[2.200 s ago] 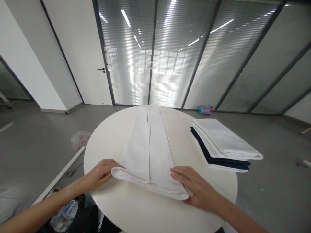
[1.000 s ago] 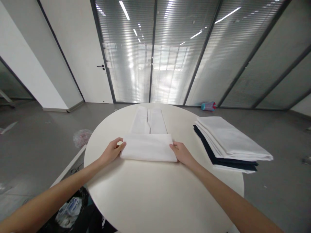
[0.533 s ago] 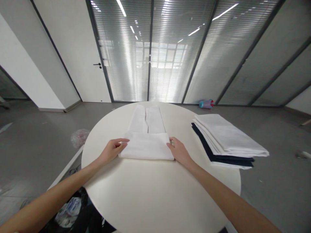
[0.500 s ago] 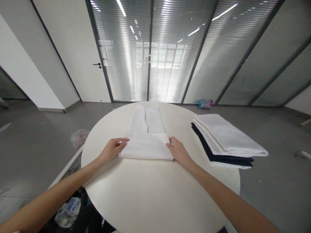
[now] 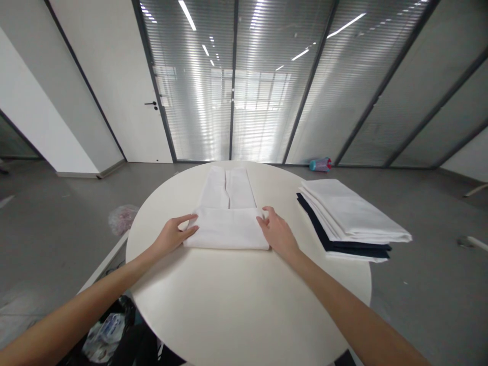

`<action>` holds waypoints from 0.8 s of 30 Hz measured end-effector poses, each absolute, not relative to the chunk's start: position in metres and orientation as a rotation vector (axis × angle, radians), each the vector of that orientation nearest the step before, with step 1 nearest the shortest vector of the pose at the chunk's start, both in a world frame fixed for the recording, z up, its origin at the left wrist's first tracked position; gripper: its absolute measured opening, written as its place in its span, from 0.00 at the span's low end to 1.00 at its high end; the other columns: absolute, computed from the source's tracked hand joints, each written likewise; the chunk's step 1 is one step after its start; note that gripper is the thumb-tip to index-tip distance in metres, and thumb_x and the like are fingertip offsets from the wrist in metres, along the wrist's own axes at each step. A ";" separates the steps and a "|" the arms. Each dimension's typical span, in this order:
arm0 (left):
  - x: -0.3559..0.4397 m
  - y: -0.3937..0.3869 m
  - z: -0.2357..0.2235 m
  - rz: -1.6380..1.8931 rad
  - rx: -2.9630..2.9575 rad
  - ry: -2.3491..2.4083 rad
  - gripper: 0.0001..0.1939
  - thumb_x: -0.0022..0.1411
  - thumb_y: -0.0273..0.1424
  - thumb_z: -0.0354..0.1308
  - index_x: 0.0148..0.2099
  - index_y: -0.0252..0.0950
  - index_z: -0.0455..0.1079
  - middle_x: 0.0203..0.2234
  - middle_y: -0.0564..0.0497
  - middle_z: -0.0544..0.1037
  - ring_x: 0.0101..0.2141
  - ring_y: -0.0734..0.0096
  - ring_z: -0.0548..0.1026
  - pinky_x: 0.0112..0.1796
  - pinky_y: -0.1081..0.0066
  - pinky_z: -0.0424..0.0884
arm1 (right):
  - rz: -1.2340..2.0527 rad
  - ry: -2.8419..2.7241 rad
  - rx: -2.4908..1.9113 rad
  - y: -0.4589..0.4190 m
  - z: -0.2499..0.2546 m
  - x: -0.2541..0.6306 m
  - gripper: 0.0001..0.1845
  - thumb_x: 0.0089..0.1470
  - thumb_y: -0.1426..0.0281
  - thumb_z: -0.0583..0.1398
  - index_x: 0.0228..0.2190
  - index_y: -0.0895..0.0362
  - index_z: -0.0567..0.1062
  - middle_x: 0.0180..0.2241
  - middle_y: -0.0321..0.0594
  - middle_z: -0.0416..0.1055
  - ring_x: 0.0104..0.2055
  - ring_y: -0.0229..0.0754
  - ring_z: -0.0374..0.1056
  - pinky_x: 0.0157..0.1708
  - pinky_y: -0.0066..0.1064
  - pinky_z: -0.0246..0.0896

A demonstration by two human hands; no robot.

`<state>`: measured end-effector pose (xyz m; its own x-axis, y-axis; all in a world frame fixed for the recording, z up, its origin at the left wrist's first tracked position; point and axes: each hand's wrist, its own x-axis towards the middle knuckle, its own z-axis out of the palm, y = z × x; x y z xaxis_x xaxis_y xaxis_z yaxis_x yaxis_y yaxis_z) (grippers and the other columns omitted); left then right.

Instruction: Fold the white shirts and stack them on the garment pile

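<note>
"Since the white cloth (image 5: 226, 229) lies mid-way across the round worktop (image 5: 244, 305), how far folded?"

"Near end doubled into a wide band; far part flat, two strips."

"Hands?"

"Left hand (image 5: 174, 234) and right hand (image 5: 277, 235) open, at the band's ends, not gripping; contact hard to tell. Dark bag (image 5: 114, 330) below the worktop's near edge, cut off."

White cloth (image 5: 226, 230) flat on round white table (image 5: 244, 300), near end folded over, lengthwise center crease beyond.
</note>
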<state>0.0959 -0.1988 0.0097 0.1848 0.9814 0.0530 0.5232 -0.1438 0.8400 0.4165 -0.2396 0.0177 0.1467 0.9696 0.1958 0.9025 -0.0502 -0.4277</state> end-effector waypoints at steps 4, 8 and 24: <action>0.095 -0.203 0.011 0.823 1.666 1.382 0.37 0.53 0.43 0.65 0.61 0.30 0.68 0.25 0.49 0.79 0.16 0.75 0.67 0.16 0.76 0.61 | 0.006 -2.022 -1.741 -0.251 0.032 0.406 0.27 0.67 0.56 0.46 0.60 0.55 0.64 0.60 0.51 0.62 0.60 0.51 0.62 0.58 0.44 0.55; 0.092 -0.200 0.010 0.777 1.649 1.364 0.42 0.53 0.41 0.67 0.66 0.29 0.61 0.23 0.51 0.78 0.16 0.74 0.69 0.16 0.76 0.63 | 0.081 -2.312 -1.612 -0.250 0.028 0.389 0.36 0.65 0.48 0.42 0.67 0.52 0.54 0.69 0.46 0.45 0.71 0.54 0.38 0.66 0.52 0.36; 0.141 -0.188 0.023 0.407 2.903 1.025 0.30 0.68 0.49 0.49 0.64 0.36 0.64 0.62 0.38 0.65 0.65 0.45 0.57 0.62 0.46 0.55 | 0.208 -2.460 -1.665 -0.234 0.010 0.362 0.42 0.64 0.44 0.36 0.67 0.55 0.54 0.70 0.48 0.41 0.71 0.58 0.33 0.66 0.60 0.28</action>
